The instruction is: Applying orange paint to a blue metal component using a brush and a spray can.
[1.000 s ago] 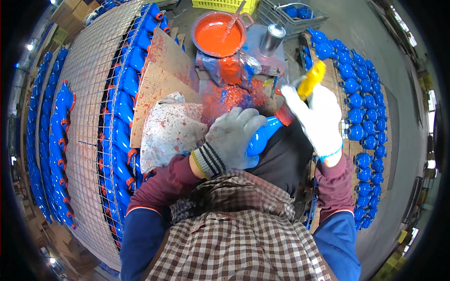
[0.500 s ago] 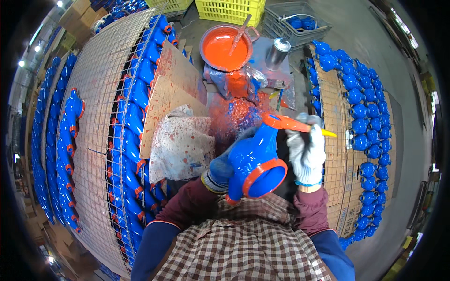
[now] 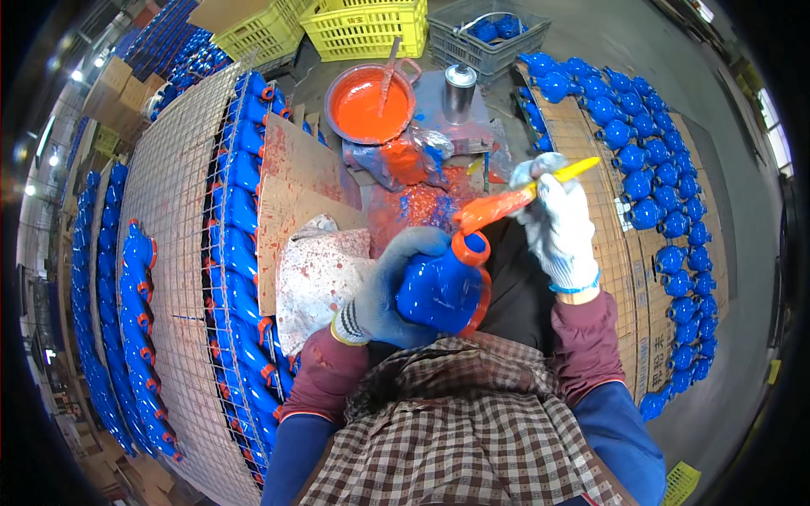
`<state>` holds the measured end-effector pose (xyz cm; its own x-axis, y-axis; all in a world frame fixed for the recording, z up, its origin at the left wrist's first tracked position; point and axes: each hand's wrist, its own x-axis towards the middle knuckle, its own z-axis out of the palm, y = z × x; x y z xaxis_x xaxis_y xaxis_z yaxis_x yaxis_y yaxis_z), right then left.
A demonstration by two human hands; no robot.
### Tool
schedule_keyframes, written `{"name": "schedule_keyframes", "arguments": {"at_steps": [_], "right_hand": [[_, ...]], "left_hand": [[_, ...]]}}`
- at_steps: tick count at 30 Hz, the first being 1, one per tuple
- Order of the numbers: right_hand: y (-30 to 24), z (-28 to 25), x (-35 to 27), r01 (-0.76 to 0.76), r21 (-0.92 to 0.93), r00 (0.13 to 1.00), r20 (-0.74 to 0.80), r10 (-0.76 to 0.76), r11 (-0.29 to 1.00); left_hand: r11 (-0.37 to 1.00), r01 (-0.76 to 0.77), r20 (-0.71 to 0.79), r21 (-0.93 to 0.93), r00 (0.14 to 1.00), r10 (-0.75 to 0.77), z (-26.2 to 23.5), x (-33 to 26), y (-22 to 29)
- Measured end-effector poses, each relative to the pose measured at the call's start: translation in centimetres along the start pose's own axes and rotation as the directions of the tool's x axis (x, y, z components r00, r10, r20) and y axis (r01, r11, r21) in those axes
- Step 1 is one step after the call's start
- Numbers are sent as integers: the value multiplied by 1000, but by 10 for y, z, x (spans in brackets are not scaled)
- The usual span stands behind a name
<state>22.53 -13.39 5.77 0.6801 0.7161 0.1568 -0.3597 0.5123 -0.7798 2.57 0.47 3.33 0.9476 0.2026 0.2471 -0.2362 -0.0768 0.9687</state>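
Wrapped round a glossy blue valve body point(image 3: 439, 295), my gloved left hand point(image 3: 384, 282) holds it above my lap. The part has orange-red rims, and one round opening faces up toward me. My right hand point(image 3: 557, 215), in a white knit glove, grips a paintbrush point(image 3: 575, 169) with a yellow handle. Its orange-coated bristle end rests at the upper rim of the valve body. Ahead stands a pan of orange paint point(image 3: 371, 105) with a paint-smeared stick leaning in it. A paint-spotted white cloth point(image 3: 319, 274) lies left of my left hand.
A metal can point(image 3: 459, 94) stands right of the pan. To the left, a wire mesh rack point(image 3: 173, 244) is flanked by rows of blue parts with orange rims. Blue parts point(image 3: 645, 211) line cardboard at the right. Yellow crates point(image 3: 367, 34) and a grey crate point(image 3: 489, 55) sit at the back.
My left hand has turned the valve body, so its large opening no longer faces me and a smaller one does. My right hand has raised and tilted the brush, handle up.
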Motion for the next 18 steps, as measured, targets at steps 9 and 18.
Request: {"name": "schedule_keyframes", "arguments": {"at_steps": [9,18], "right_hand": [[-33,34,-28,74,-242,952,-273,-142,967],[-17,43,-36,-154,-216,933,-354,69,964]], "left_hand": [[762,-254,-209,596,867,453,-2,1,-15],[489,-395,-88,778,701,708,-11,-5,-7]]}}
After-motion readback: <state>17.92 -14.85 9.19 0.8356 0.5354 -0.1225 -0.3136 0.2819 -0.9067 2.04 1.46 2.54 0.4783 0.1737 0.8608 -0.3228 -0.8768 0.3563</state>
